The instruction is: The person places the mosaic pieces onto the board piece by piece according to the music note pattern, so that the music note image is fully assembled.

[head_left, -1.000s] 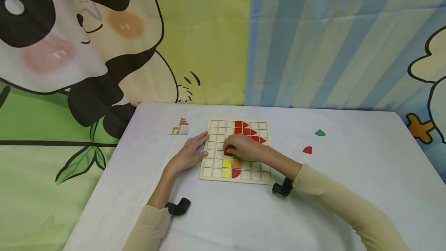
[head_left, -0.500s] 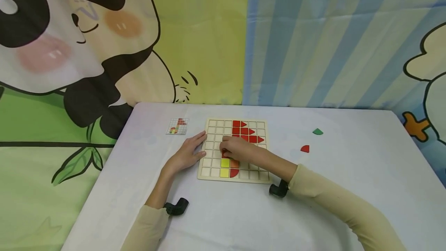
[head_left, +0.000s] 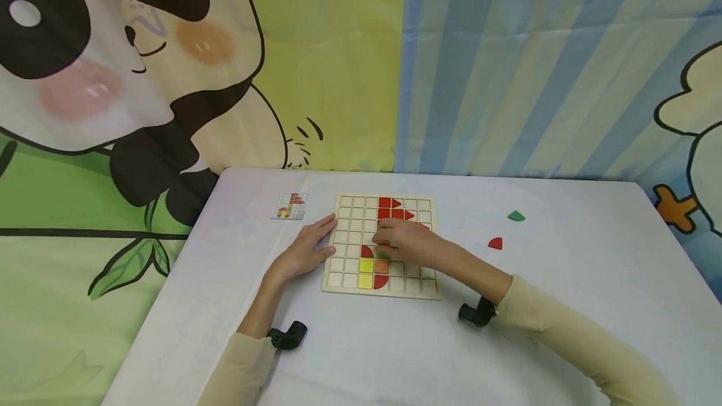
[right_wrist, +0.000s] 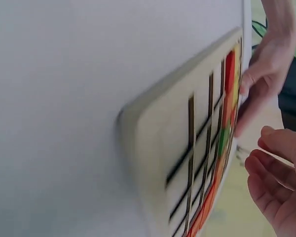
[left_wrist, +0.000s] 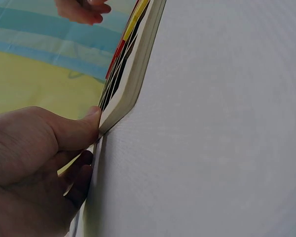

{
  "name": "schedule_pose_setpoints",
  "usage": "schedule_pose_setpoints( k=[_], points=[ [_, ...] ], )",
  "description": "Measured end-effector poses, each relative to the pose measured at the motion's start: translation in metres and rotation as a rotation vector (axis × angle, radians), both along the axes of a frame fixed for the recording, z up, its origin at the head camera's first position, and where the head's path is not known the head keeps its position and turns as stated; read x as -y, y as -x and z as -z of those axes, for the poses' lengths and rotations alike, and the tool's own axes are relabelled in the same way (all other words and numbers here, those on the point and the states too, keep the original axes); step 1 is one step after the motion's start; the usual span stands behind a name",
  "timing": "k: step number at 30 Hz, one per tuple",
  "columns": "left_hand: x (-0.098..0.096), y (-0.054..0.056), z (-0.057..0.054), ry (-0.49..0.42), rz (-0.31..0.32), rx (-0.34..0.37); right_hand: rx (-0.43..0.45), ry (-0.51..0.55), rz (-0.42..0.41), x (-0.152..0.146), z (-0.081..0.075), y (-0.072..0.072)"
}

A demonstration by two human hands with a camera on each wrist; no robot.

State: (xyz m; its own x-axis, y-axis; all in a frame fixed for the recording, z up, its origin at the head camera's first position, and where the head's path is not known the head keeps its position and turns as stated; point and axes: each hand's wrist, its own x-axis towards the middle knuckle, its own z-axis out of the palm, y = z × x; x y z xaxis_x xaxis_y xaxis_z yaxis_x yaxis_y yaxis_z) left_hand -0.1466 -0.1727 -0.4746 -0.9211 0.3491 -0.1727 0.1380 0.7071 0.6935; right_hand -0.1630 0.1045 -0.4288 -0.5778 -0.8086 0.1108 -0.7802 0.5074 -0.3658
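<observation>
A pale wooden grid board [head_left: 345,230] lies on the table between both hands. My left hand [head_left: 304,247] touches its left edge; in the left wrist view the thumb [left_wrist: 79,129] rests against the board's corner. Over the board's middle hovers my right hand [head_left: 408,242], partly hiding a green piece [head_left: 383,255]. The right wrist view shows its fingers loosely curled with nothing between them. Beside it sits a red rounded piece [head_left: 366,252], above two yellow squares [head_left: 366,273]. An orange square [head_left: 381,267] and another red rounded piece [head_left: 380,281] adjoin them. Red squares and triangles [head_left: 385,213] fill cells higher up.
Right of the board lie a loose red quarter-round piece [head_left: 496,243] and a loose green one [head_left: 516,215]. A small printed pattern card [head_left: 290,205] is at the upper left. Behind the white table [head_left: 564,293] hangs a cartoon-printed cloth [head_left: 338,67].
My right hand has drawn slightly to the right and away from the red rounded piece, which now shows in its cell above the yellow squares. The left hand stays at the board's edge.
</observation>
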Motion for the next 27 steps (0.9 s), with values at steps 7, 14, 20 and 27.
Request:
schedule_pose_setpoints(
  k=[7,14,20,27],
  points=[
    [0.000,0.001,0.002,0.013,0.001,-0.010,0.009,0.008,0.202,-0.080,-0.004,0.000],
    [0.000,0.002,0.001,0.020,0.013,-0.024,-0.007,-0.032,0.409,-0.167,0.001,-0.002],
    [0.000,0.000,-0.002,0.013,0.005,-0.011,-0.048,-0.009,0.473,-0.214,0.013,-0.008],
    [-0.002,0.000,-0.002,0.004,0.006,-0.013,0.048,-0.032,0.501,-0.221,0.021,-0.020]
  ],
)
